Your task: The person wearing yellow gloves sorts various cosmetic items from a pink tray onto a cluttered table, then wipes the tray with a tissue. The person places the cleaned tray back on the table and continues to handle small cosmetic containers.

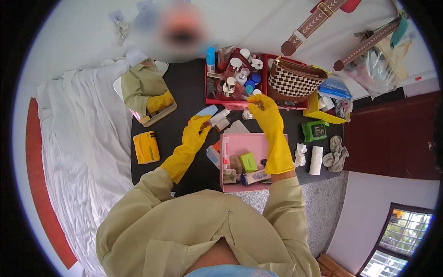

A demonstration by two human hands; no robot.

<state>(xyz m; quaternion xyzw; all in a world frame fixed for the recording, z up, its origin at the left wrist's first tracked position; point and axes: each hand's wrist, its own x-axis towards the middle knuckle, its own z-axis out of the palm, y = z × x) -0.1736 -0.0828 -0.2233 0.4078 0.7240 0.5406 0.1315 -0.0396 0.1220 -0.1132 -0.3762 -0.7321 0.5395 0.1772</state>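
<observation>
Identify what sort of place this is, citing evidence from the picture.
Probably a bedroom or dressing corner: there is a mirror on a black table, plus a red box of bottles that look like cosmetics, and a checked handbag.

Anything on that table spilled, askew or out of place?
No spill shows. A crumpled tissue lies beside the white roll, and a grey cloth is bunched on the table; both look untidy. By the left hand, a blue container lies outside the red box of bottles.
</observation>
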